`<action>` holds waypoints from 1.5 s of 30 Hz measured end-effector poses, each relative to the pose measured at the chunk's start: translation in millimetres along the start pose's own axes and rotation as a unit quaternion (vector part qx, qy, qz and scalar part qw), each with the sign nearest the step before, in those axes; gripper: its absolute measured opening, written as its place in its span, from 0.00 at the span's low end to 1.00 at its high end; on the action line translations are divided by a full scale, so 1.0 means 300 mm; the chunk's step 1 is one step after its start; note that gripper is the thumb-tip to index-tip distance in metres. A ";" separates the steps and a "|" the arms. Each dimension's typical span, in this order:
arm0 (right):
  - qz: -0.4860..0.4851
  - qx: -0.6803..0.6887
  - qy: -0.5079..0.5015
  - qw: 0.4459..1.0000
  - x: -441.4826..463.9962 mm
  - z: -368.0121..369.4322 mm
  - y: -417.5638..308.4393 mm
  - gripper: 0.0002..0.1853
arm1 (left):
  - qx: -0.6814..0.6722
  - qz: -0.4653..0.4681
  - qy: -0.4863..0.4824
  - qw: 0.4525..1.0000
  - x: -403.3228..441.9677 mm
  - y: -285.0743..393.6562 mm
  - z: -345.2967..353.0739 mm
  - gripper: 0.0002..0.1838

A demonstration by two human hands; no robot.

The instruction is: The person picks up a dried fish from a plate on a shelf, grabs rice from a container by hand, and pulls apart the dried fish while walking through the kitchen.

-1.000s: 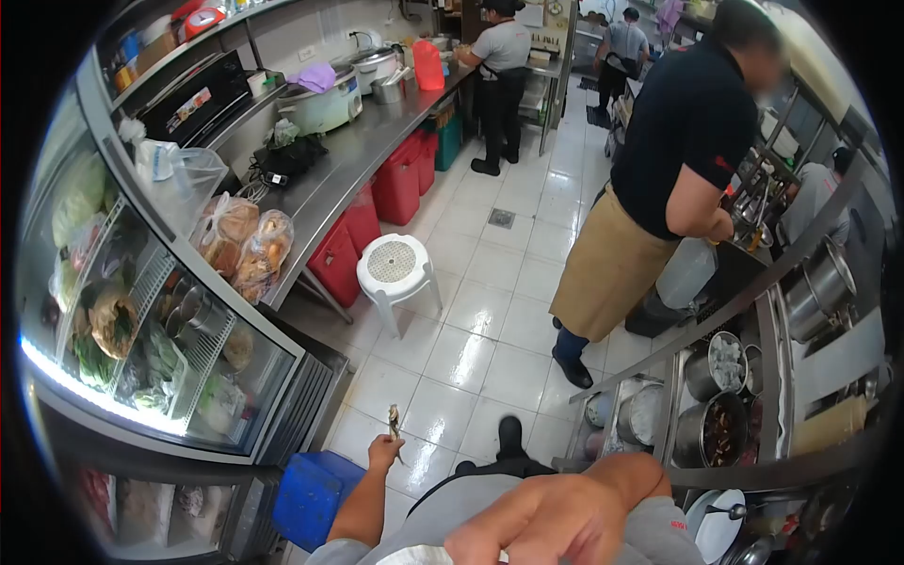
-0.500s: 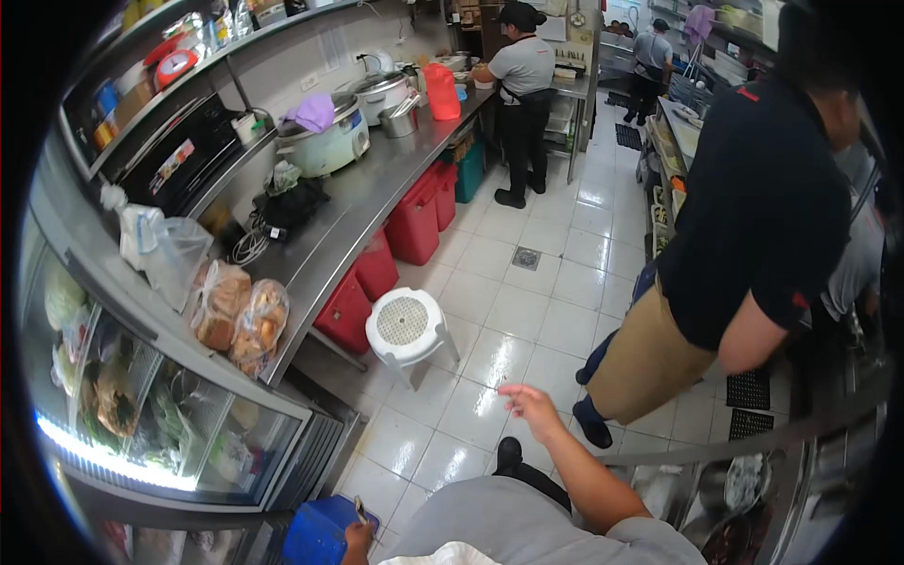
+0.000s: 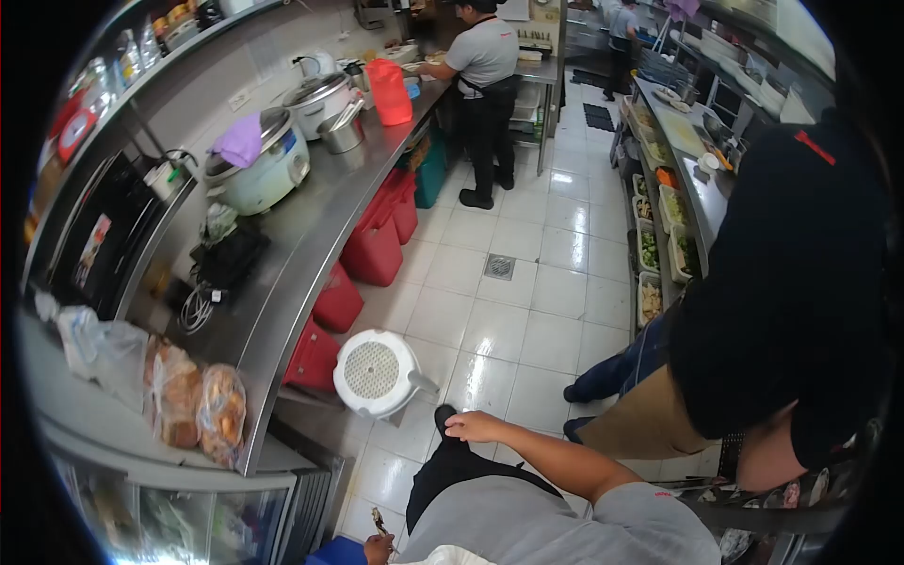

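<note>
My right hand (image 3: 476, 427) is held out in front of my body above the tiled floor, fingers loosely bent and nothing visible in them. A white plastic stool (image 3: 377, 373) with a perforated seat stands just beyond it, apart from the hand. Low at the bottom edge, my left hand (image 3: 379, 548) is closed around a thin tan-and-dark object (image 3: 379, 521) whose kind I cannot make out. Beside that hand shows part of a blue plastic container (image 3: 335, 552); whether the hand also grips it is hidden.
A steel counter (image 3: 311, 221) on the left bears bagged bread (image 3: 222, 414), a cooker (image 3: 259, 165) and a red container (image 3: 389, 92). Red bins (image 3: 374, 247) stand beneath. A co-worker in black (image 3: 782, 311) is close on my right; another person (image 3: 485, 94) works at the counter.
My view has moved forward and turned, so the stool and counter sit lower and farther left. My right hand has drawn in toward my body, its fingers less spread. Less of the blue container shows.
</note>
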State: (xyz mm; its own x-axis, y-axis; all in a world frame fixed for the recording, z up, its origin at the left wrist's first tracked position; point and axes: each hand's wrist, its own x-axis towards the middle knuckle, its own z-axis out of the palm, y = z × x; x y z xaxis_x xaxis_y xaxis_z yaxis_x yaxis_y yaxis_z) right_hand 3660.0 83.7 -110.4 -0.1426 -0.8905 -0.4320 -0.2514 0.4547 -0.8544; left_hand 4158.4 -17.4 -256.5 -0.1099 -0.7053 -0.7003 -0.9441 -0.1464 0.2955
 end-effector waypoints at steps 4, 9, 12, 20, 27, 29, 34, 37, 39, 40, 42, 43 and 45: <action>0.016 -0.130 0.002 0.991 0.178 -0.105 0.147 0.23 | 0.059 0.064 -0.040 0.995 0.259 0.241 -0.041 0.17; 0.152 -0.227 -0.022 0.962 0.146 -0.232 0.331 0.24 | 0.172 0.244 -0.046 0.953 0.593 0.694 -0.195 0.17; 0.173 -0.078 0.036 0.981 0.061 -0.278 0.429 0.34 | -0.037 0.168 0.011 0.985 0.781 1.047 -0.285 0.17; 0.406 0.369 0.201 0.811 -0.145 -0.436 0.361 0.29 | -0.077 0.286 0.008 0.955 1.107 1.877 -0.451 0.18; 0.324 0.177 0.093 0.925 0.069 -0.517 0.640 0.23 | 0.024 0.294 -0.011 0.955 1.122 2.163 -0.301 0.19; 0.326 0.215 0.096 0.915 0.125 -0.631 0.697 0.22 | 0.009 0.241 -0.054 0.969 1.100 2.164 -0.255 0.19; 0.213 0.017 0.030 0.976 0.339 -1.180 0.891 0.16 | 0.336 0.383 -0.025 0.860 1.195 2.143 -0.182 0.25; 0.094 -0.210 -0.069 0.971 0.416 -1.425 0.974 0.11 | 0.236 0.138 -0.064 0.960 1.243 2.243 -0.192 0.26; 0.277 0.389 0.235 0.846 0.520 -1.634 0.942 0.10 | 0.296 0.124 -0.050 0.946 1.083 2.404 -0.253 0.24; 0.272 0.306 0.282 0.867 0.569 -1.760 0.885 0.11 | 0.176 0.126 -0.034 0.976 0.973 2.517 -0.274 0.22; 0.216 0.353 0.346 0.842 0.681 -1.964 0.795 0.12 | -0.053 0.105 -0.001 0.993 0.977 2.602 -0.237 0.15; 0.186 0.354 0.337 0.853 0.743 -2.059 0.754 0.12 | -0.059 0.103 -0.001 0.993 0.984 2.645 -0.215 0.15; 0.154 0.353 0.326 0.863 0.854 -2.183 0.702 0.12 | -0.159 0.127 -0.031 0.979 0.994 2.740 -0.189 0.14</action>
State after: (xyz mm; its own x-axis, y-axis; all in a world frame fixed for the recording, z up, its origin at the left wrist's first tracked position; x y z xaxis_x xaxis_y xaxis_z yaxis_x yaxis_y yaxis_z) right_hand 2943.4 -40.0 -212.0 -0.6647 -0.4267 -0.6132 0.5089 0.3424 -0.7898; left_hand 3367.1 -387.5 -185.7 -0.3559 -0.7056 -0.6127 -0.7400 -0.1876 0.6459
